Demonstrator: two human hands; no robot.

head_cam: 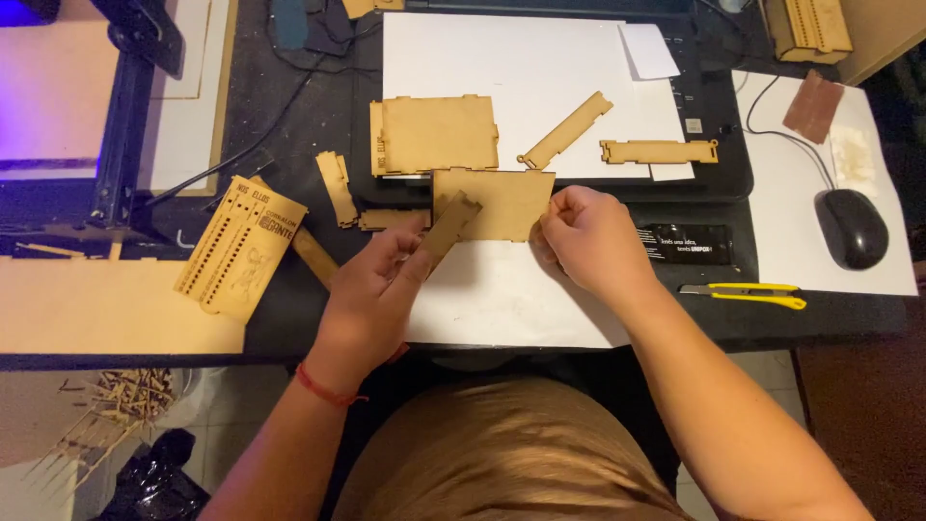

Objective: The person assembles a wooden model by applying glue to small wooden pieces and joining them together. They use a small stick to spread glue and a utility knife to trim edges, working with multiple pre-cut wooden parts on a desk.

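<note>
pinched in left hand (pixel 371 289): narrow wooden strip (pixel 449 224). right hand (pixel 586 241) fingers pressed on flat wooden panel (pixel 497 201). fitting step judged underway; tabs must be aligned to panel edge next.

Flat rectangular laser-cut panel of tan fibreboard (pixel 502 201), edges notched with finger-joint tabs, held level just above the white sheet at the desk's front, its right edge pinched. Narrow tan fibreboard strip with notched ends (pixel 449 224), tilted diagonally, upper end overlapping and meeting the panel's lower left edge, lower end gripped from below.
</note>
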